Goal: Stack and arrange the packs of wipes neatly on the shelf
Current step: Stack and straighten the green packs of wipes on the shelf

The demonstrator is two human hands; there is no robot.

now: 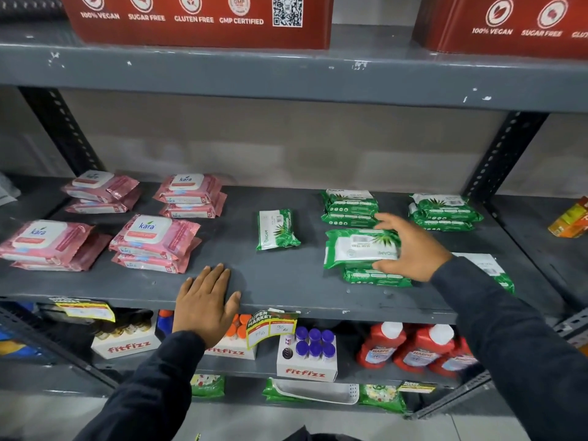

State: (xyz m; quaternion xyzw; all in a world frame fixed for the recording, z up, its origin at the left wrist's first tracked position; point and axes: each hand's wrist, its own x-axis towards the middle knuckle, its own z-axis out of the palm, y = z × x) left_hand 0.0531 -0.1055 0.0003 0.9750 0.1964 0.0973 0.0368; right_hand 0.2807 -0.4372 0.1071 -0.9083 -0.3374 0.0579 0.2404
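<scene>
- Head view: the right hand [409, 249], at centre right of the frame, grasps the top green pack [361, 248] with the thumb at its near edge and the fingers over its far edge. This pack lies on another green pack [375, 277], probably so that it can be squared on the pile.
- The left hand [205, 302] is released and lies flat on the front edge of the shelf [286, 281], low in the middle; I judge it only gives support.
- Four pink piles [156, 243] fill the left of the frame in two rows, so pink stays with pink.
- Two more green piles [350, 206] stand at the back right.
- One single green pack [277, 230] lies alone in the middle, apart from every pile; it seems not yet stacked.
- Another pack [483, 262] is half hidden behind the right sleeve.
</scene>
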